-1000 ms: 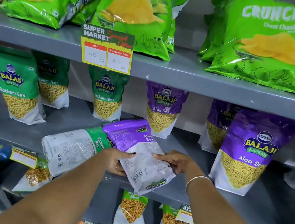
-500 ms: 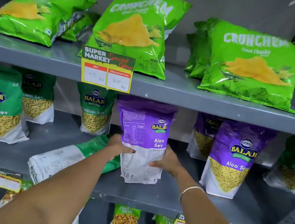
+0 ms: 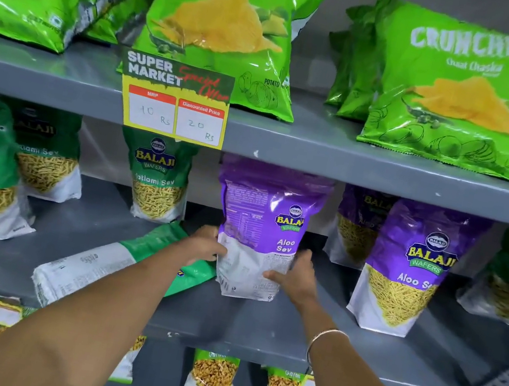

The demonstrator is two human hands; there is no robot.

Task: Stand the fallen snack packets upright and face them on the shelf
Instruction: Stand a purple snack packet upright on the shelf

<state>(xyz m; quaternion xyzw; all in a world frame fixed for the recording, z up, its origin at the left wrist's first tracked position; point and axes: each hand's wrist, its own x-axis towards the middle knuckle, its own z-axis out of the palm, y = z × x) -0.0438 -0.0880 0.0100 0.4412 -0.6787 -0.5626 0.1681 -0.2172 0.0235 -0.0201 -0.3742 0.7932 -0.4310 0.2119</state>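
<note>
A purple Aloo Sev packet (image 3: 261,224) stands upright on the middle shelf (image 3: 257,326), its back panel turned toward me. My left hand (image 3: 204,245) grips its left edge and my right hand (image 3: 294,275) grips its lower right edge. Left of it a green Ratlami Sev packet (image 3: 90,269) lies flat on its face, partly under my left forearm. Another purple Aloo Sev packet (image 3: 413,268) stands upright at the right, front facing out.
Green Ratlami Sev packets (image 3: 160,179) stand along the back left of the middle shelf. Green Crunchem chip bags (image 3: 461,93) fill the top shelf above a yellow price tag (image 3: 175,104). Chana packets (image 3: 213,383) stand on the shelf below.
Both hands lifted the purple packet from lying tilted at the shelf front to standing upright, then set it down further back on the shelf.
</note>
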